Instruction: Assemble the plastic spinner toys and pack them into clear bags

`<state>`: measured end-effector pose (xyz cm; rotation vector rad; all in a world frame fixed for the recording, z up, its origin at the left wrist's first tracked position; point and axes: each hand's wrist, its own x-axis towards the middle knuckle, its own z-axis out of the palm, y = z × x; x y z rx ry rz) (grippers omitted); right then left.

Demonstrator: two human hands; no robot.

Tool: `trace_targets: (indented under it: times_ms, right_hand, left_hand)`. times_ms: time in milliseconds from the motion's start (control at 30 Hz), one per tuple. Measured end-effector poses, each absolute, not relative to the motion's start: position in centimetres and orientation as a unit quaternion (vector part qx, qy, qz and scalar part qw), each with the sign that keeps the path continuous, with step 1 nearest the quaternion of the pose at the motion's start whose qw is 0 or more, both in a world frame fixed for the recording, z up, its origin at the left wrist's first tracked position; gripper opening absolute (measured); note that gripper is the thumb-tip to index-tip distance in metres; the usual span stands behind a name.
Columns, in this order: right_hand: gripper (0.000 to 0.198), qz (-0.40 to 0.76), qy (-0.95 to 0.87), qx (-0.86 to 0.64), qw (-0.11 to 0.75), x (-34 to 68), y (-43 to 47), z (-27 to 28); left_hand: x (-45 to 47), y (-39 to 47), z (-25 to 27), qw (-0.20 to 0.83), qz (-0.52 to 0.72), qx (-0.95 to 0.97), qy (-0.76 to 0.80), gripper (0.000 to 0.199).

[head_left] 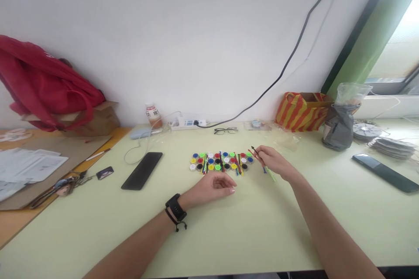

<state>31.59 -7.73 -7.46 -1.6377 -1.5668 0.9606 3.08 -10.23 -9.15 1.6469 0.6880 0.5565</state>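
From where I stand, the small coloured discs [218, 167] lie in three neat rows in the middle of the pale table [255, 226], beyond the left hand. Bundles of thin plastic sticks [221, 161] run between groups of them, at three places along the rows, pointing away from the person. That part of the arranging looks well advanced: the rows seem even, and I see no disc lying astray.

What seems left is in the right hand [270, 159], just right of the rows. Its fingers are pinched round a few loose sticks [253, 149]; a black arrow-shaped tip shows at the upper end, with red beside it, and blue and green ends stick out below. I can't count them, nor tell whether those lower ends touch the table. These, I'd judge, are the only sticks not yet set down.

The left hand [214, 187] is loosely curled, thumb apart from the fingers, with nothing to be seen in it, close in front of the rows. A black watch [176, 208] sits on that wrist. Glasses [225, 130] lie behind the discs.
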Motion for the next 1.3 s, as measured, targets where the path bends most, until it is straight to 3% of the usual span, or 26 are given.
trace_targets:
  times_ms: [267, 500, 633, 800, 967, 1133, 1300]
  right_hand:
    - [0.020, 0.265, -0.759, -0.532, 0.266, 29.6, -7.8, -9.0]
    - [0.008, 0.242, -0.764, -0.553, 0.228, 30.1, -7.6, -9.6]
    - [0.014, 0.233, -0.749, -0.574, 0.235, 30.6, -7.7, -8.8]
    - [0.024, 0.307, -0.749, -0.508, 0.295, 29.5, -8.8, -7.0]
    - [0.023, 0.396, -0.767, -0.412, 0.292, 26.3, -10.2, -6.6]
    - [0.020, 0.422, -0.758, -0.397, 0.301, 24.9, -10.2, -7.6]
    - [0.040, 0.434, -0.762, -0.380, 0.294, 24.9, -10.6, -7.5]
  left_hand:
    - [3.1, -10.2, -9.1, 0.597, 0.248, 0.702, 0.298, 0.032]
    - [3.0, -10.3, -9.0, 0.602, 0.252, 0.695, 0.303, 0.032]
    - [2.9, -10.1, -9.1, 0.603, 0.251, 0.693, 0.306, 0.032]
    - [3.1, -10.2, -9.3, 0.622, 0.257, 0.664, 0.327, 0.035]
    - [3.2, -10.2, -9.7, 0.651, 0.297, 0.616, 0.329, 0.049]
    - [3.2, -10.0, -10.4, 0.642, 0.315, 0.612, 0.339, 0.042]
    - [3.3, -10.1, -10.6, 0.641, 0.309, 0.610, 0.349, 0.040]
